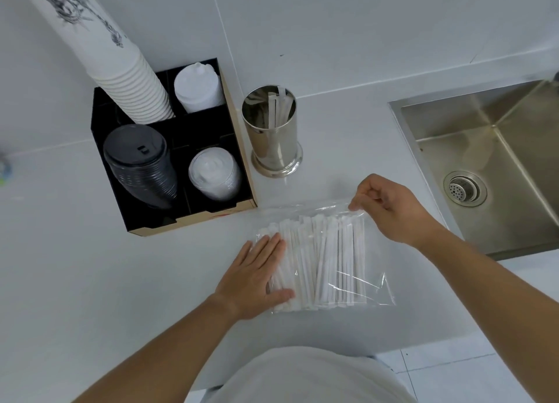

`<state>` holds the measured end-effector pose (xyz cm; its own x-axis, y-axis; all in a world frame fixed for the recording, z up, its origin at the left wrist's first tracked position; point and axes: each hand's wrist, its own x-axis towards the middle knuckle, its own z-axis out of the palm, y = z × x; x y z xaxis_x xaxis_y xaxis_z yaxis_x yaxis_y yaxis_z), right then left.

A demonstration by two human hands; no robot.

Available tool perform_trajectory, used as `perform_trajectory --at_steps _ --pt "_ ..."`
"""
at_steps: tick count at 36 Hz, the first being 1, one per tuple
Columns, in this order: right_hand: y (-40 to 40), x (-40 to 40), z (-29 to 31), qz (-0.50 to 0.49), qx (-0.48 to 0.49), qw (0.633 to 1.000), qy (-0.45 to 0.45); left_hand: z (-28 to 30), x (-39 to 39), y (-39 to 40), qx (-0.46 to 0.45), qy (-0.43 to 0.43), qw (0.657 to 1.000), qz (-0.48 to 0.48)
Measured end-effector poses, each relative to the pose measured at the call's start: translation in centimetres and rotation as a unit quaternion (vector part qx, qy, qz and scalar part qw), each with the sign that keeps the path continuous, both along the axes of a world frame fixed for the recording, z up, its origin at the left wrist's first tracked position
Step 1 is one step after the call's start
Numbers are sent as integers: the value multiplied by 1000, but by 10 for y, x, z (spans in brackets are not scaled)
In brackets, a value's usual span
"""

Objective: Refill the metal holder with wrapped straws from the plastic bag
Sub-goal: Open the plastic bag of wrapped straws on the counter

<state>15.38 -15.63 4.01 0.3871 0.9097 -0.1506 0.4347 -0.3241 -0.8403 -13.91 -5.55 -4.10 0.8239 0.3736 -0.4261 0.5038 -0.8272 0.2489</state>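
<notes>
Your left hand (257, 277) lies flat, fingers straight, pressing the clear plastic bag (372, 281) of wrapped straws (323, 263) to the counter, likely to pin it while your right hand (390, 209) pinches the bag's far edge, apparently to open its mouth. One bag, its straws too many to count. Beyond your hands stands one metal holder (273, 136), nearly empty, with about three straws, beside one black organiser (178, 215).
</notes>
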Motion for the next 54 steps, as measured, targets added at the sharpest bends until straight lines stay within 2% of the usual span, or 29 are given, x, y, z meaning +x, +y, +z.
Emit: perform_trajectory --at_steps 5,8,11,15,20,27,30,33,38,41,48,54 --pt "5 -2 5 -3 -10 1000 23 6 1 7 -66 -47 996 38" --pt "6 2 4 -5 -18 999 32 14 0 12 -137 -103 978 122" --pt "8 4 2 -9 -21 999 49 21 -1 19 -166 -142 959 178" --pt "11 3 1 -30 -17 997 68 32 0 27 -213 -147 939 225" --pt "14 6 -1 -88 -10 990 108 44 9 42 -198 -120 942 242" --pt "14 18 5 -64 -14 991 113 68 20 61 -216 -151 928 264" --pt "14 23 8 -33 -49 996 70 83 26 72 -208 -178 919 283" --pt "17 27 9 -46 -53 996 49 97 33 81 -193 -200 913 297" --pt "27 35 10 -117 -21 989 91 112 44 90 -218 -260 880 333" --pt "33 42 9 -133 -7 987 89 112 45 90 -201 -290 860 370" --pt "46 56 4 -176 -6 979 100 84 36 76 -189 -263 806 495" --pt "58 66 -8 -203 -56 972 104 57 32 55 -188 -160 800 547"
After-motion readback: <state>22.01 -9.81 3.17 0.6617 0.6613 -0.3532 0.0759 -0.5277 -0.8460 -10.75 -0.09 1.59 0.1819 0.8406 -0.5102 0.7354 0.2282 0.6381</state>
